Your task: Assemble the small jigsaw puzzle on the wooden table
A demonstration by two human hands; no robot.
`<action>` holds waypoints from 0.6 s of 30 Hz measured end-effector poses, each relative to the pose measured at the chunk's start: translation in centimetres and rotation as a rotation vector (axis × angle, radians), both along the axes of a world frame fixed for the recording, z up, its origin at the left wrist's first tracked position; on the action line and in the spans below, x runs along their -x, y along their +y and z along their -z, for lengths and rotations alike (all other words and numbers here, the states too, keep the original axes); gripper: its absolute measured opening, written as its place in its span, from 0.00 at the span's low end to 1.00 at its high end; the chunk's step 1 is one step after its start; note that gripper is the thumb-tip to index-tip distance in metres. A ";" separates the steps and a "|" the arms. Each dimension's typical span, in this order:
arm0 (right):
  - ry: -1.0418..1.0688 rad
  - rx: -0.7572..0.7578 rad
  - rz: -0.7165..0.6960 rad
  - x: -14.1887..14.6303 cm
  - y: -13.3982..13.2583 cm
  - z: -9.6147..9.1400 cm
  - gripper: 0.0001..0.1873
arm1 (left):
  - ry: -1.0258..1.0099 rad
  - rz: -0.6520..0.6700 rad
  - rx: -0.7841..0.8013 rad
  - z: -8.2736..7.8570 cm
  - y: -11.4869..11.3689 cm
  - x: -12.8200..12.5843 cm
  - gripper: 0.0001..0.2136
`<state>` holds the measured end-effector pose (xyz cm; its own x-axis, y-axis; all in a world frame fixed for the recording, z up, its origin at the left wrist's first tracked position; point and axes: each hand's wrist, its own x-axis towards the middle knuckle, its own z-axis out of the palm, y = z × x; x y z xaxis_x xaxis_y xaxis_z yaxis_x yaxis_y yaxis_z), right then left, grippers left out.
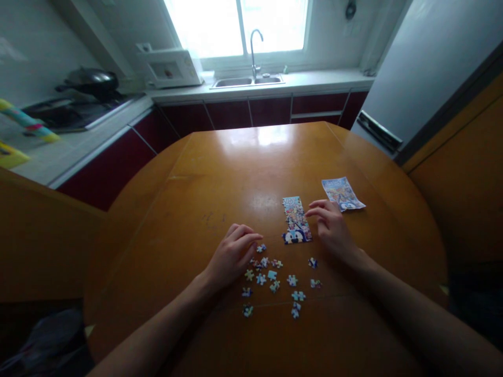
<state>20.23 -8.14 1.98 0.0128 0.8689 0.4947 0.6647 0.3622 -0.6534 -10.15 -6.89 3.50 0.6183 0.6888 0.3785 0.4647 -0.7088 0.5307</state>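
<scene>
A partly assembled jigsaw puzzle (295, 217), a narrow upright strip with a blue-and-white cartoon face at its lower end, lies on the wooden table (212, 173). At its right edge is my right hand (332, 225), fingers stretched and apart, fingertips close to or touching the strip. My left hand (233, 251) rests left of the loose pieces, fingers loosely bent, with nothing visible in it. Just by its fingertips lies a puzzle piece (261, 247). Several more loose puzzle pieces (261, 279) are scattered below the strip, among them a light blue piece (272, 275).
A creased picture sheet (343, 193) lies beyond my right hand. Past the table's far edge are a counter with a sink (236, 82) and tap, a white microwave (173, 68), and a stove with a dark wok (92, 81). A refrigerator (424, 68) stands at right.
</scene>
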 end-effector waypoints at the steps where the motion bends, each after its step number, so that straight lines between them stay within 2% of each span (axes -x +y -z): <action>1: 0.009 0.000 0.012 -0.2 0.0 0.0 0.20 | 0.005 -0.003 0.001 0.0 0.1 0.1 0.09; 13: 0.016 0.004 0.018 -0.5 -0.1 -0.6 0.15 | 0.034 -0.093 0.007 0.4 1.1 1.4 0.09; 15: -0.011 0.030 -0.060 -0.8 -0.2 -1.0 0.12 | 0.029 -0.093 0.002 0.5 1.1 1.3 0.09; 18: -0.091 0.151 -0.319 -1.5 -0.6 -2.1 0.09 | 0.022 -0.093 0.005 0.5 1.1 1.2 0.09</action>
